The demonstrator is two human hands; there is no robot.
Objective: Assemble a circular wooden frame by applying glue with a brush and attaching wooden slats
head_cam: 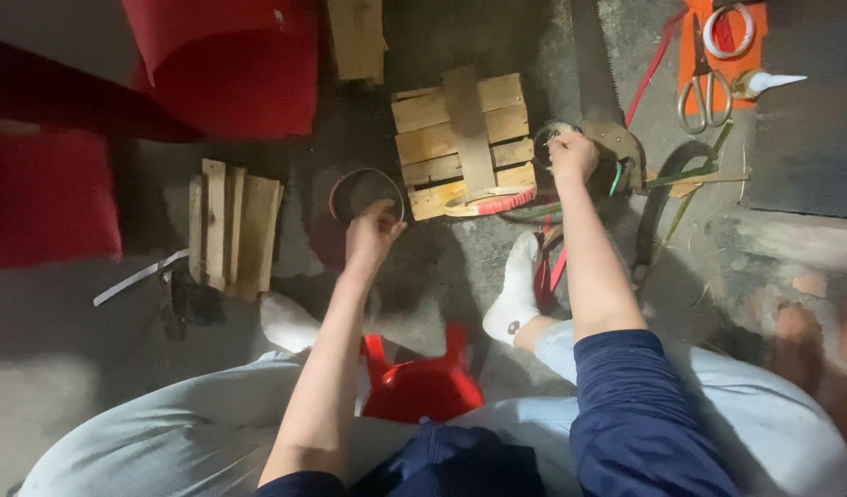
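My left hand [372, 236] pinches a thin hoop of bent strip [365, 189], red on its outer edge, and holds it above the dark floor. My right hand [571, 156] is stretched out to the right of a small wooden pallet [464, 140], fingers closed on a thin strip near a coil [554, 130]; what exactly it grips is partly hidden. A flattened red-and-pale band loop [490, 201] rests at the pallet's front edge. Green and red strips [543, 213] lie under my right forearm.
Scissors [704, 92], a tape roll [728, 31] and a glue bottle [766, 83] lie at the top right by an orange sheet. A stack of wood slats [233, 227] sits to the left. A red stool [421, 383] stands between my legs. Red fabric [230, 64] lies at the top left.
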